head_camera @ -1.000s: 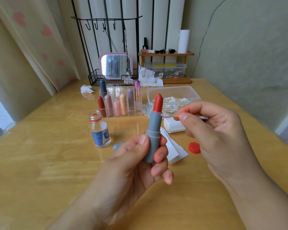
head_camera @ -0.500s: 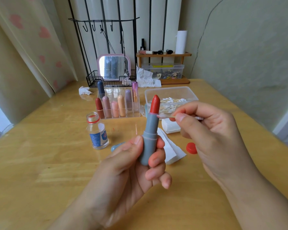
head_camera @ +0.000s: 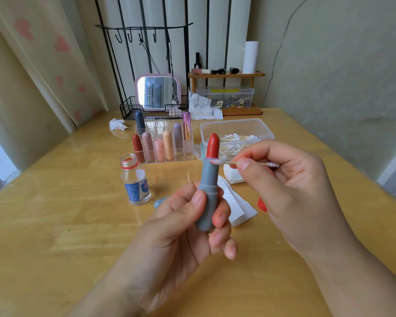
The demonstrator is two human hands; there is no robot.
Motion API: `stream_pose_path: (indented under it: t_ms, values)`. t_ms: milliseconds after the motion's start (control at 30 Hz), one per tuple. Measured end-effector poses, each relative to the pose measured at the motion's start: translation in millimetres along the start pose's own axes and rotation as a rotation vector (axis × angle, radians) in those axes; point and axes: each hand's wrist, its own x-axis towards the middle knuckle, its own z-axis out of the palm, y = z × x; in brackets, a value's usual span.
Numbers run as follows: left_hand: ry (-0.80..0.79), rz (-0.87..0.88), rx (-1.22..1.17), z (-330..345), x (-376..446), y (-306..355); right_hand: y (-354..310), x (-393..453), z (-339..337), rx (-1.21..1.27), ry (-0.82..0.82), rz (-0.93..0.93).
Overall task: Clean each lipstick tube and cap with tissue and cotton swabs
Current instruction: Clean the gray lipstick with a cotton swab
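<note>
My left hand (head_camera: pixel 181 225) grips an uncapped grey-blue lipstick tube (head_camera: pixel 208 191) upright, its red bullet (head_camera: pixel 213 145) sticking out on top. My right hand (head_camera: pixel 284 179) pinches a cotton swab (head_camera: pixel 224 162) held level, and the swab's left tip touches the tube's rim at the base of the bullet. Under the hands lies a folded white tissue (head_camera: pixel 238 209). A light blue cap (head_camera: pixel 158 202) lies on the table, mostly hidden behind my left hand.
A clear organizer (head_camera: pixel 165 143) holds several capped lipsticks. An open glass bottle (head_camera: pixel 135 179) stands at left, its red lid (head_camera: pixel 261 205) lies at right. A clear box of cotton swabs (head_camera: pixel 237 133) sits behind. Mirror (head_camera: pixel 158 91), wire basket, wooden shelf, crumpled tissues at the back.
The swab's tip has come down from beside the bullet to the tube's rim. The tube has shifted slightly left and toward me in my left hand.
</note>
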Motion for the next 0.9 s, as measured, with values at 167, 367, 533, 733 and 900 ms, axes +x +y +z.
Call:
stream_pose_path:
  t_ms: [167, 367, 533, 733, 900]
  values:
    - [0.133, 0.02, 0.291, 0.4, -4.1, -0.1, -0.2, -0.1, -0.1, -0.011, 0.01, -0.001]
    - [0.165, 0.028, 0.356, 3.4, -4.8, 0.2, -4.1, -2.1, 2.1, -0.006, -0.008, -0.012]
    - [0.17, 0.014, 0.327, 3.8, -5.1, -0.4, -0.3, 1.5, -3.1, -0.092, 0.032, 0.026]
    - [0.189, 0.02, 0.345, 5.8, -3.4, -0.6, -3.7, -0.8, 0.5, -0.059, 0.005, 0.003]
    - [0.096, 0.009, 0.169, 3.5, -0.3, -0.3, -0.7, 1.8, -5.1, -0.09, 0.03, 0.023]
